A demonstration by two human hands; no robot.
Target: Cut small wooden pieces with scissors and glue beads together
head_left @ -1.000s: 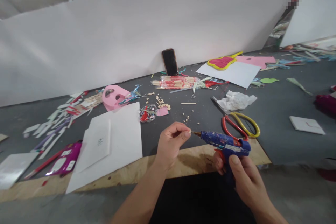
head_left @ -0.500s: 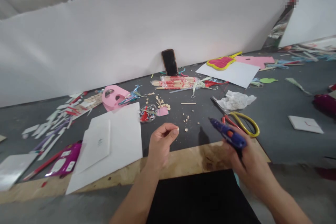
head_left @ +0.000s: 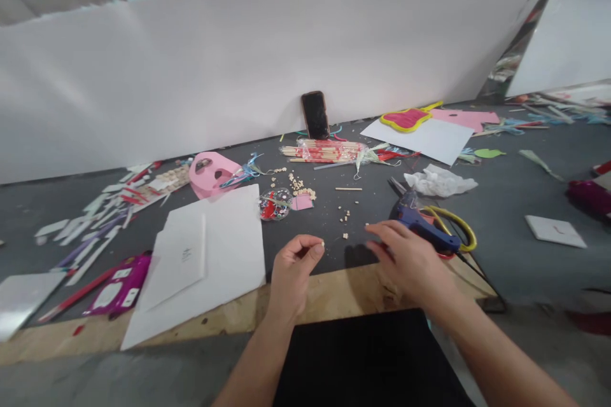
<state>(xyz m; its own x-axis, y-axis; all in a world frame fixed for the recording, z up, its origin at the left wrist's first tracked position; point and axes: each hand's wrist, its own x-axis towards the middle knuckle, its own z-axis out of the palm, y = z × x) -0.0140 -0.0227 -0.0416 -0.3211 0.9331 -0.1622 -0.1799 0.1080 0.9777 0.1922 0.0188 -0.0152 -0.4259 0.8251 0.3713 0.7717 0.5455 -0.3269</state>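
Against a tall white partition wall (head_left: 238,70), the grey worktop (head_left: 496,203) is strewn with craft scraps. The left hand (head_left: 296,273) pinches a tiny pale bead (head_left: 323,243) between thumb and finger; the right hand (head_left: 408,261), fingers spread, sits just beside a blue hot glue gun (head_left: 422,227) lying across yellow-handled scissors (head_left: 458,229).
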